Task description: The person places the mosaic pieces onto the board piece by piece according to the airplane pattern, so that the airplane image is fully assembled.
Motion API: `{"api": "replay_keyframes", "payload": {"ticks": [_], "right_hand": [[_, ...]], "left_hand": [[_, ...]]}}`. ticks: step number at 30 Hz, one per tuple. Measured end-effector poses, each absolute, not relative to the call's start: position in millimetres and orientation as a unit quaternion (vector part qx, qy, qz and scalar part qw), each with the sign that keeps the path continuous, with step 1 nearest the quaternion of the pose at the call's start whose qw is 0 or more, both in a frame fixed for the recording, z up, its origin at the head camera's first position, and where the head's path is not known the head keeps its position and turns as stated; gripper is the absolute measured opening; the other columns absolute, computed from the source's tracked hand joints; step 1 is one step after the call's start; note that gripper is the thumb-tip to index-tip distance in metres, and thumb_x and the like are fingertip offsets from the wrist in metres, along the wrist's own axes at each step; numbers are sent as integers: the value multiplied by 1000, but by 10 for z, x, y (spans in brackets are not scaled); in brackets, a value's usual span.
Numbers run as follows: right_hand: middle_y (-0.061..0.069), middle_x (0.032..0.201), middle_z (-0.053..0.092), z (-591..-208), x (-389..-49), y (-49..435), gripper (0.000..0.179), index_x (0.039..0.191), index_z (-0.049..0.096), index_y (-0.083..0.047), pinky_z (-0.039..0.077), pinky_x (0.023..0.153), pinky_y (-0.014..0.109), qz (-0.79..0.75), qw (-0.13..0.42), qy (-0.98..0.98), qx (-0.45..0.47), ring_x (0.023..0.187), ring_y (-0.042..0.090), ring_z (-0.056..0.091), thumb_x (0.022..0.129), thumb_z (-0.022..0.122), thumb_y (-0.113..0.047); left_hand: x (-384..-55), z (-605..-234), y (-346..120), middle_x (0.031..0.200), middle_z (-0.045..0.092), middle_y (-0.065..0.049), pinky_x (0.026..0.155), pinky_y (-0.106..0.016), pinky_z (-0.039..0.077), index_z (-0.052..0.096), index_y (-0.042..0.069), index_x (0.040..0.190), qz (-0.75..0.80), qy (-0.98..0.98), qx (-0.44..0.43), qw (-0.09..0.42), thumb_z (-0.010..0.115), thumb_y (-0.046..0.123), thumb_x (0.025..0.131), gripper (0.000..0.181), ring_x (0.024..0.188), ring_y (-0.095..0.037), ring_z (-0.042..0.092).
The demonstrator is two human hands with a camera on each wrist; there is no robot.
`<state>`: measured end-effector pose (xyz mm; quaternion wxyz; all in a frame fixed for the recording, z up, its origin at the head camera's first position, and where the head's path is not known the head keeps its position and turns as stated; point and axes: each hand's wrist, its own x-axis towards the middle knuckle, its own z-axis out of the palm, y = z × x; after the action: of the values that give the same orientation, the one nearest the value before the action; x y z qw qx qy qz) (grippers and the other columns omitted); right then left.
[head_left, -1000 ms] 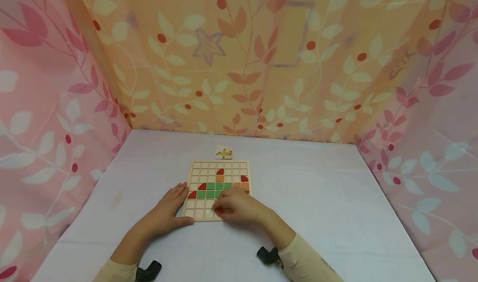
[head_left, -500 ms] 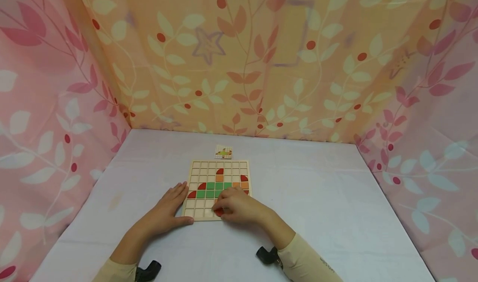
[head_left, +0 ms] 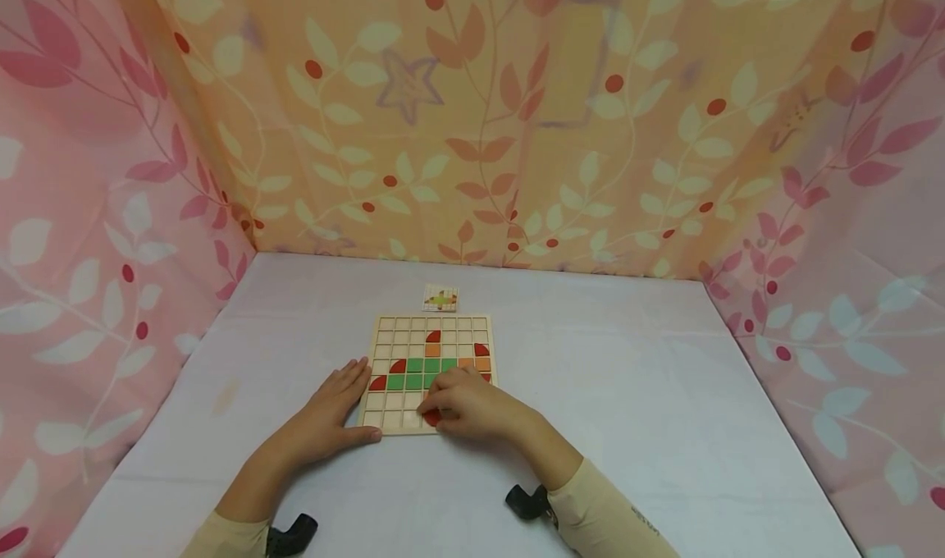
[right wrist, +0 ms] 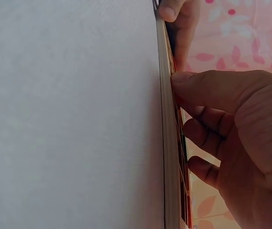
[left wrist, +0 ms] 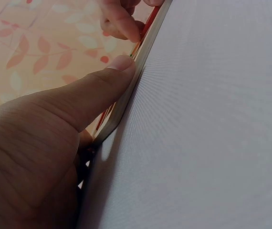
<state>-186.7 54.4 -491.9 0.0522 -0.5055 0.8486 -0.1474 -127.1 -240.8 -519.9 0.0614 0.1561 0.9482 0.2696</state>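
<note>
A wooden grid board (head_left: 391, 328) lies on the white table, with green, orange and red tiles in some of its cells. My left hand (head_left: 332, 414) rests along the board's left side, fingers and thumb extended; in the left wrist view its thumb touches the board's edge. Over the lower right part of the board, my right hand (head_left: 476, 404) pinches a red quarter-circle tile (head_left: 431, 418) at the bottom row between thumb and finger. The right wrist view shows its fingertips (right wrist: 181, 78) right at the board's surface. This hand hides several cells and tiles.
Just beyond the board's far edge lies a small card (head_left: 440, 298) with a coloured grid pattern. Flower-patterned cloth (head_left: 480, 131) walls in the table at the back and both sides. Black wrist devices (head_left: 291, 536) sit under both forearms.
The head view has shifted very slightly. Both hands, the board and the tiles keep their places.
</note>
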Motion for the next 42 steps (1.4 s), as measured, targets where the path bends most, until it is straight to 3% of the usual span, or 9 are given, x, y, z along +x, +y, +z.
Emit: {"api": "replay_keyframes", "payload": {"ticks": [42], "right_hand": [[-18,100,61,-4905,-1861,530,25,116,78,-30,33,91,29,-147,46,856,-493,97,2,50,91,75,-25]], "left_hand": [[-1270,-5204,-2410,171,19,-11,125,-60,15,28,5,162,274,947,155,61,78,64,79,114,158,-35,13]]}}
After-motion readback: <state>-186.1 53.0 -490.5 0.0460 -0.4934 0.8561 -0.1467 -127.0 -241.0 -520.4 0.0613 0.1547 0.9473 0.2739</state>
